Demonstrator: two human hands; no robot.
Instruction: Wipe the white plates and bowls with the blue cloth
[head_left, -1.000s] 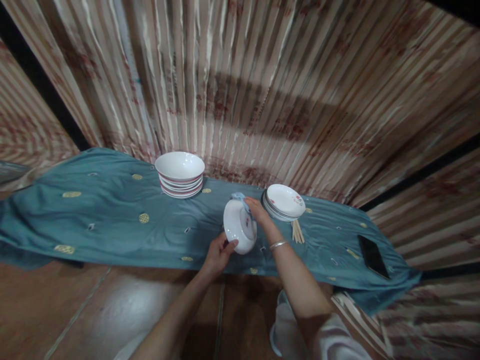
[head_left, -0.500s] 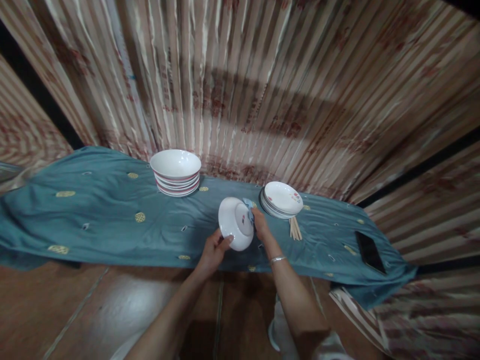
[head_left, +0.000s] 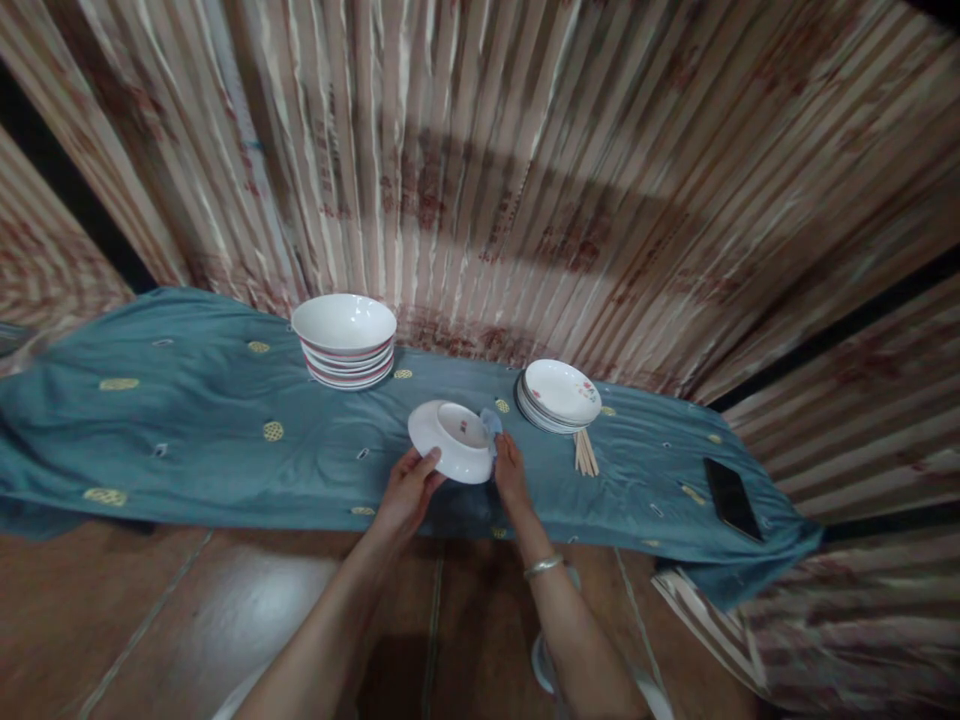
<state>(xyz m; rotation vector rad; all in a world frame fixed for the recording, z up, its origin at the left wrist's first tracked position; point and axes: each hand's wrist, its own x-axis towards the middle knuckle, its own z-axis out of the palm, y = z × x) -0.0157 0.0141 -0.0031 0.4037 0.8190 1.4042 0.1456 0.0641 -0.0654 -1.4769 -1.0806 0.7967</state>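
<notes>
A white plate (head_left: pixel 442 455) is held up over the cloth-covered table, its underside with a foot ring and a small mark turned towards me. My left hand (head_left: pixel 411 488) grips its lower left rim, thumb on the underside. On the plate's right edge my right hand (head_left: pixel 511 472) is closed around a light blue cloth (head_left: pixel 491 425), which lies against the rim. Behind and to the right stands a stack of white plates (head_left: pixel 561 392), the top one patterned with flowers. Several wooden chopsticks (head_left: pixel 586 453) lie just in front of that stack.
A stack of white bowls (head_left: pixel 345 340) with red rims stands at the back left. To the right a black phone (head_left: pixel 732 498) lies on the green tablecloth (head_left: pixel 217 450). A striped curtain (head_left: pixel 480 180) hangs close behind the table.
The plate has tilted over, so it lies flatter, and has shifted a little left. Both hands have moved with it, and the right hand with the cloth is slightly lower.
</notes>
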